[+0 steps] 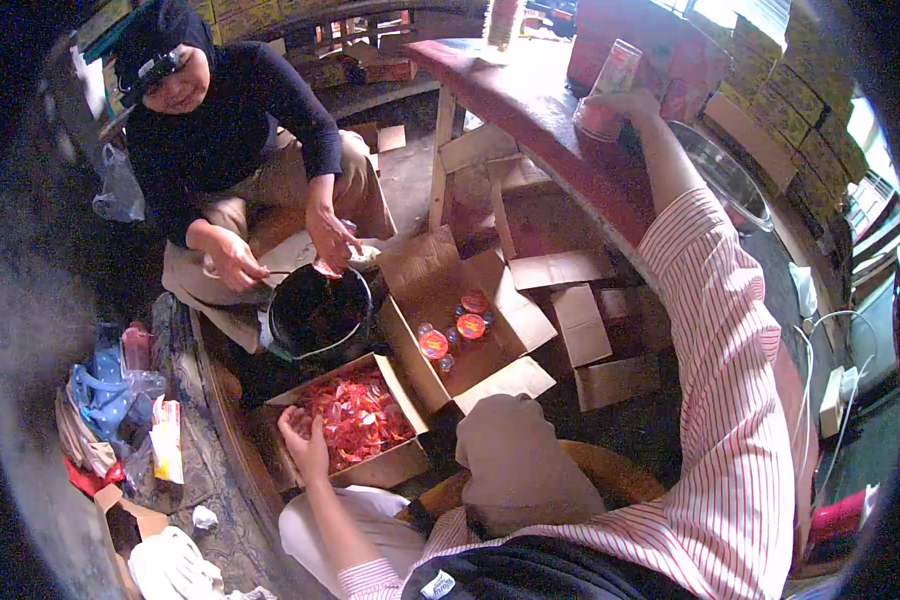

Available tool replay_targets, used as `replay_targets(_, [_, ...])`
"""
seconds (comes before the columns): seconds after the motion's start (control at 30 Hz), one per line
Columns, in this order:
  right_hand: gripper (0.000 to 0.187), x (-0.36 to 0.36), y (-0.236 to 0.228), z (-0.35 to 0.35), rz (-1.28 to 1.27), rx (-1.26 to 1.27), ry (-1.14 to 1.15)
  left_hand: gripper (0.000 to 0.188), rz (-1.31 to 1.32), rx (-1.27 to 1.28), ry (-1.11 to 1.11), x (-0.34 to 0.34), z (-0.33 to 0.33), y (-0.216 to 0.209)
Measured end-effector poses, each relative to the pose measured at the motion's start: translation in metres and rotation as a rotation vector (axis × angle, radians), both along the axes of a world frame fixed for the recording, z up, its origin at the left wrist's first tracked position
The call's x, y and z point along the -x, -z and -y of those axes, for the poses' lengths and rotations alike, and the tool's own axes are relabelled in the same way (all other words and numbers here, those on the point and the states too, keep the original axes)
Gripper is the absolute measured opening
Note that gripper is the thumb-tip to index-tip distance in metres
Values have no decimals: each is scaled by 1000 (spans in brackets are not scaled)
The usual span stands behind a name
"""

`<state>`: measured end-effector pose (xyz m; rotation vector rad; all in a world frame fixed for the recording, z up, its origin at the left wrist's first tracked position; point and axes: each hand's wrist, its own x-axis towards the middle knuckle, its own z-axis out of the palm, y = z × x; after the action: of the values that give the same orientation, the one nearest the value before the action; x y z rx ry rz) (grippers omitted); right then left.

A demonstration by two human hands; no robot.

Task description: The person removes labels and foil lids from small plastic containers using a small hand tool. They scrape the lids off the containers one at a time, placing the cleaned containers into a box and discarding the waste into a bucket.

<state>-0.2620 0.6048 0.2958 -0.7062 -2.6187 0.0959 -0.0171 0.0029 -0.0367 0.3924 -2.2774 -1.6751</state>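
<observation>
My left hand (307,442) rests at the left rim of a cardboard box (390,463) full of red and clear plastic pieces (362,415). Its thumb and fingers are apart over the pieces, and I see nothing held in it. Stretched out to the far right, my right hand (625,104) is closed round a stack of clear printed plastic cups (618,72), tilted above the red table. Beyond the box, an open carton (415,385) holds several small cups with orange-red lids (470,327).
A co-worker (240,130) sits at the far left, both hands over a black bucket (320,310). Along the right runs a red table (530,105) with another cup stack (500,25). A metal basin (725,180) stands beside it. Cloths and bags (110,400) lie at the left.
</observation>
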Motion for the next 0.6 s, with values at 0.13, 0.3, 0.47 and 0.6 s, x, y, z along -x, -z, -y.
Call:
replay_targets(0.13, [68,3,1,-5,13,-7,-7,46,19,35,10,-4,-9,-12])
replay_targets(0.3, [60,2,0,-8,35,-11,-9,47,-15,19,18,-4,-3,-9])
replay_targets(0.47, [52,-8,-12,-8,30,-42,-44,48,-1,9,19,-1,1,-5])
replay_targets(0.6, [46,-37,-38,-1,-6,-103,-145,48,0,-17,39,1,-5,-6])
